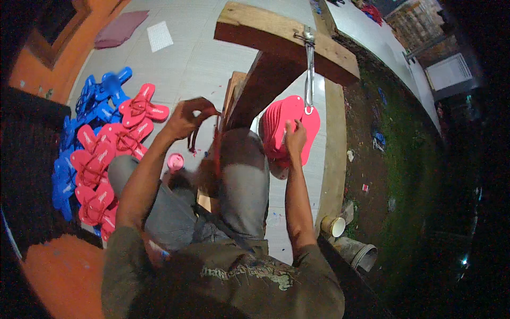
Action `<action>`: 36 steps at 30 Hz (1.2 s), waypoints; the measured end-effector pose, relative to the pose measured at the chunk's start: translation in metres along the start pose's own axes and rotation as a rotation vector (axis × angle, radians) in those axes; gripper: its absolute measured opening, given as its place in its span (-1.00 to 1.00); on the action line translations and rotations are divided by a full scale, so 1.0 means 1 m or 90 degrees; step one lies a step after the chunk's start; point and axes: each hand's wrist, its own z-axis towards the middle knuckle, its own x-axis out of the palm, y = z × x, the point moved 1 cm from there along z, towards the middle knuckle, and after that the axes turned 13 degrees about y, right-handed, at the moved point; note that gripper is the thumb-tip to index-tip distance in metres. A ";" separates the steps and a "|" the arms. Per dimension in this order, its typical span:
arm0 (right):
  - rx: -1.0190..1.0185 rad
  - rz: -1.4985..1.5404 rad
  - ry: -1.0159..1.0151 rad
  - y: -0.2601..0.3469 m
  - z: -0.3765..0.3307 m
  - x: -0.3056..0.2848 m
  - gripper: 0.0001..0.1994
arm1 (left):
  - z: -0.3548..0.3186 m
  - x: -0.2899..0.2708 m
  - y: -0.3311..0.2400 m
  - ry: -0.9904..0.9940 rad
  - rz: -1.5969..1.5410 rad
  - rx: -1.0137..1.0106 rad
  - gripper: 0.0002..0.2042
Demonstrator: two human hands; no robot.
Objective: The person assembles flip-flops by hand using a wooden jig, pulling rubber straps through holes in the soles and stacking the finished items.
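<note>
My left hand (187, 118) is raised left of a wooden post, thumb and forefinger pinched together. A thin dark red strap (217, 130) hangs by its fingertips; the shaded part below the palm is hard to make out. A pile of pinkish-red flip-flop soles (272, 127) stands to the right of my knee. My right hand (295, 139) is at the pile, its thumb and fingers on the edge of the rightmost sole (310, 135). Above that sole, a metal tool (309, 66) with a ring end hangs from the wooden crossbar (265, 25).
The wooden post (265, 80) rises between my hands under the crossbar. Strapped pink flip-flops (95, 159) and blue flip-flops (64, 181) are heaped at the left. A small pink round container (175, 161) sits on the tiled floor. Right of the floor's edge lie soil and a white bucket (333, 227).
</note>
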 end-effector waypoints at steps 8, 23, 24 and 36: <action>0.253 -0.092 0.087 -0.010 0.013 0.028 -0.24 | 0.003 -0.041 0.010 -0.235 -0.555 0.016 -0.79; -0.060 0.573 0.129 0.149 -0.154 -0.087 -0.31 | 0.012 0.049 -0.091 0.195 -0.308 -0.157 -0.59; -0.066 0.581 0.162 0.156 -0.144 -0.097 -0.37 | 0.007 0.042 -0.103 0.192 -0.282 -0.100 -0.62; -0.570 0.453 0.205 0.227 -0.100 -0.166 -0.84 | 0.008 -0.022 -0.194 -0.020 0.200 0.334 -0.75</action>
